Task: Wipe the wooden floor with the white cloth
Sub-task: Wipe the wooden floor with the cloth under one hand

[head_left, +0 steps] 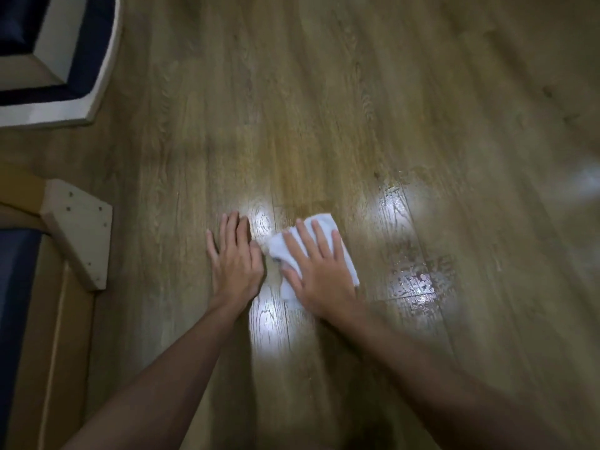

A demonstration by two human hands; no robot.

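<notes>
The right hand [319, 271] lies flat over the white cloth [321, 222], hiding the cloth's middle, so only its edges show. Both forearms run out past the bottom edge. The far right of the wooden floor [324, 108] smears into blur. A navy and white rug [81, 76] is cut off by the top left corner. A pale wooden furniture foot [79, 228] and a blue cushion [14, 303] are cropped at the left edge.
</notes>
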